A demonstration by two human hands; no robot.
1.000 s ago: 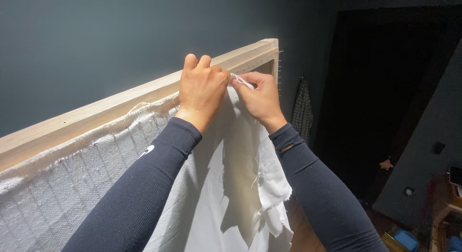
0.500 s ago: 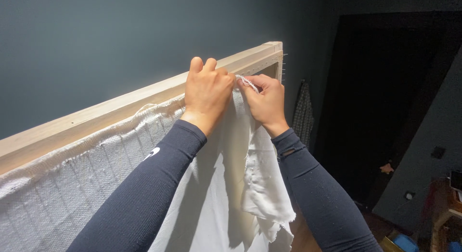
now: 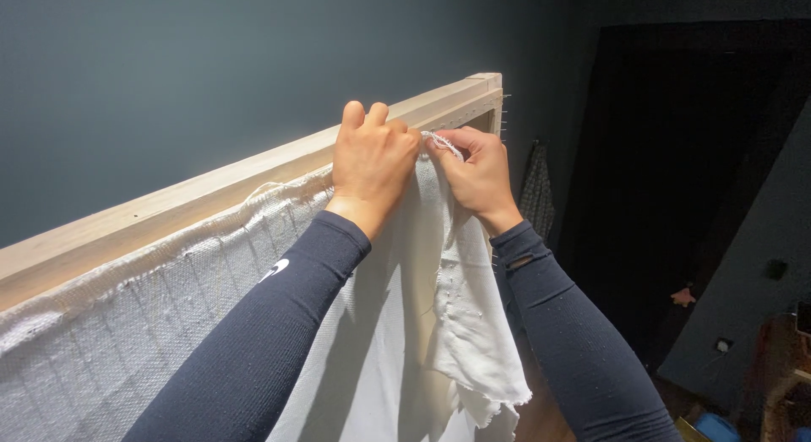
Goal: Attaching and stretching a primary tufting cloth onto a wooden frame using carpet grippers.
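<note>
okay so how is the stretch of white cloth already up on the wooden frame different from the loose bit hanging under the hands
The fixed stretch of cloth lies flat and taut along the wooden frame, and its grid weave shows. The loose part hangs in folds with a frayed lower edge and looks smoother. The left hand presses the cloth's top edge at the frame, while the right hand pinches the loose part's top edge. Both parts are white and seem to be one sheet.

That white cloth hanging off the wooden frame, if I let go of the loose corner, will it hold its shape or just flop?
Likely flop: the white cloth hangs in soft folds below the wooden frame. It looks light, since the left hand and right hand hold its top edge up with only a finger grip. Its frayed lower edge suggests hard tugging may fray it further.
</note>
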